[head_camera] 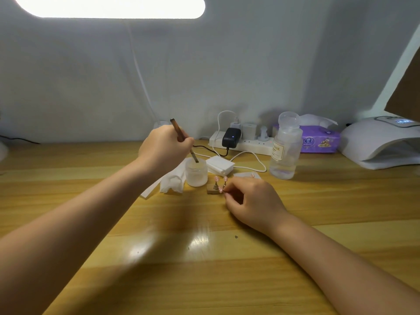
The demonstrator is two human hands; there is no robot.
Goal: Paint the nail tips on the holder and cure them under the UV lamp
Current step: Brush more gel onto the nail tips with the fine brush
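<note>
Nearest the camera, bare wooden tabletop (204,258) is crossed by two forearms. Beyond it, the small nail-tip holder (213,190) serves as landmark: pink nail tips (221,190) are carried on its thin stalks. Just right of the holder, the right hand (252,198) is rested on the tabletop, its fingers (227,193) pinched closed at one stalk. Just left of the holder stands a frosted jar (196,172), into which a brown brush (183,139) is dipped, gripped by the closed fingers of the left hand (162,148). A crumpled tissue (172,179) lies left of the jar. Far right of the holder, the white UV lamp (384,142) is seen. If the brush is overloaded, drips could be dropped during the carry to the tips; the light holder could be tipped by the pinch.
</note>
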